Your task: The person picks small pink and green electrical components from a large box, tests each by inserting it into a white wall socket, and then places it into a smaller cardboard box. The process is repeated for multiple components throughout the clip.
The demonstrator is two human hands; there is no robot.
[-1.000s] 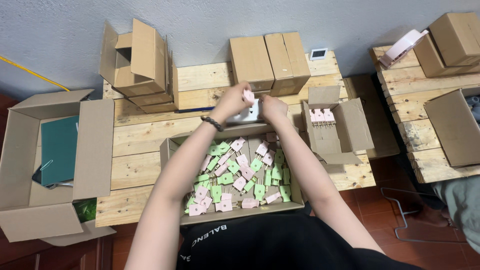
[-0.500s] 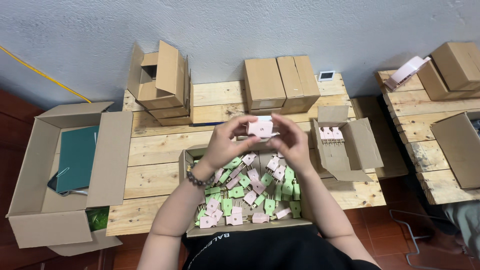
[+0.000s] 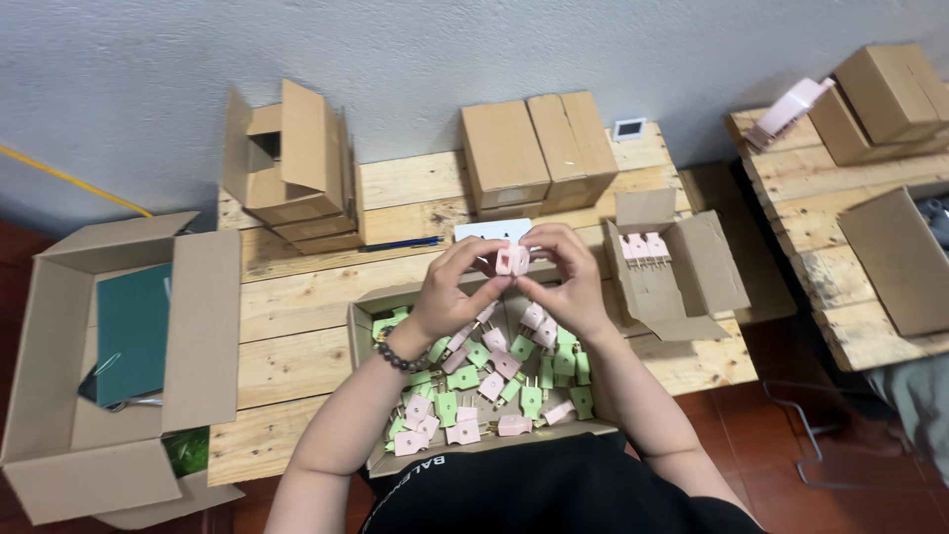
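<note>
Holding a pink plug (image 3: 511, 260) between both hands above the plug box (image 3: 362, 326), at 12 o'clock from the body. Left hand (image 3: 457, 287) and right hand (image 3: 563, 280) pinch it with fingertips closed, wrists raised, forearms converging. For a clean fit, keep the plug level and the grip light. The small box (image 3: 712, 267) with pink plugs (image 3: 642, 246) lies at 2 o'clock on the pallet table (image 3: 297, 297).

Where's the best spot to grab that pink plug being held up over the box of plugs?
Probably the pink plug by its flat body sides, coming from left and right as the left hand and right hand do, clear of the prongs; its squat, flat-sided body suits a pinch.
</note>
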